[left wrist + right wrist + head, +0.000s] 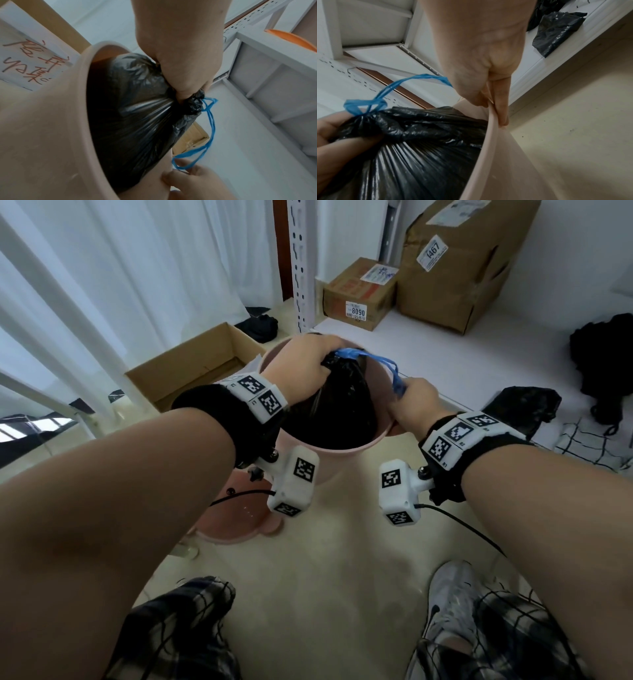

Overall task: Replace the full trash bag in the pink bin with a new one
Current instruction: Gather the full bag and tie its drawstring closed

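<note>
both hands are on the pink bin. from overhead, the left hand is fisted round the gathered neck of the black bag, which sits inside the bin with its top drawn into a cone. the right hand is at the bin's right rim, with the blue drawstring running across to it.

from the left wrist, the fingers are clenched tight just below the bunched top, the string looping down to the other hand.

from the right wrist, the thumb lies along the outside of the rim and the fingers curl inside, pinching it; the string disappears behind that hand, so i can't tell if it's held too.

my worry: the bag fills the bin snugly, so pulling up could drag the bin along or tear the thin plastic if the rim hold slips.
</note>
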A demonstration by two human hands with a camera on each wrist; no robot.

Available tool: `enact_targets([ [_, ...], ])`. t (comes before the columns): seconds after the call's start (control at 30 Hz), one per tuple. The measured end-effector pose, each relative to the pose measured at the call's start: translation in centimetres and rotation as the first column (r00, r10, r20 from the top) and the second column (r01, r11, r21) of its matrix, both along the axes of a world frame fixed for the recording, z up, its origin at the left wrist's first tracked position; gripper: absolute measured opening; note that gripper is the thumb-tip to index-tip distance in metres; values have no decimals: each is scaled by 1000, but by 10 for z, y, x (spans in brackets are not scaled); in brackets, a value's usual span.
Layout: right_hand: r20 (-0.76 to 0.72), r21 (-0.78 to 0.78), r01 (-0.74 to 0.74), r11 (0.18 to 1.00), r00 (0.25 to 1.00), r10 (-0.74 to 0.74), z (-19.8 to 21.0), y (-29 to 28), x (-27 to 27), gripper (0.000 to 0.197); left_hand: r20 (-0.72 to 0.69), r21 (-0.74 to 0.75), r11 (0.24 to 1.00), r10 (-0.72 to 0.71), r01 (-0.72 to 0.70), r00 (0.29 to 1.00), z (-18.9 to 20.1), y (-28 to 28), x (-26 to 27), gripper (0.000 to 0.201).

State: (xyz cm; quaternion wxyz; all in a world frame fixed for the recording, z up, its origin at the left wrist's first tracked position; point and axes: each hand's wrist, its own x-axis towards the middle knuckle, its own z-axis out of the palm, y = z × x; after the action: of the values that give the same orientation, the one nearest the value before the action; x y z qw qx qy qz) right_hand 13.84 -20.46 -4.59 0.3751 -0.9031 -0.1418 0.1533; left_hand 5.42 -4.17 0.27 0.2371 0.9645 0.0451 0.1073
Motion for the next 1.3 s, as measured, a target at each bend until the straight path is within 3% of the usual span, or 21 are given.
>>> enact_targets([
  [0.07,-16,65,7,998,1000,-6,6,0,2,13,16,0,999,40,-40,999,4,6,1,35],
  [0.13,-34,116,46,992,998,-43,10,-1,8,18,19,1,993,120,-120,993,9,18,-2,30],
  [0.27,-61,140,83,987,995,-75,20,4,13,10,69,-54,972,233,-230,970,18,36,-11,28],
  [0.43,-102,166,94,982,992,-78,28,14,8,21,119,-2,991,130,-130,984,32,11,1,28],
  [0.6,-108,171,124,977,988,-106,20,3,16,9,176,-67,973,228,-220,958,35,35,-8,26],
  [0.67,-104,149,126,981,988,-111,18,3,16,12,169,-58,973,231,-224,958,33,37,-11,29],
  [0.83,-146,135,92,987,987,-72,20,13,3,12,148,2,993,113,-115,982,30,12,6,31],
  [1.03,-137,111,129,985,984,-113,11,2,9,18,228,-189,951,284,-244,931,31,37,-5,27],
  [1.3,-77,-17,58,998,995,-59,-6,5,15,15,265,-202,955,266,-216,927,37,25,6,26],
])
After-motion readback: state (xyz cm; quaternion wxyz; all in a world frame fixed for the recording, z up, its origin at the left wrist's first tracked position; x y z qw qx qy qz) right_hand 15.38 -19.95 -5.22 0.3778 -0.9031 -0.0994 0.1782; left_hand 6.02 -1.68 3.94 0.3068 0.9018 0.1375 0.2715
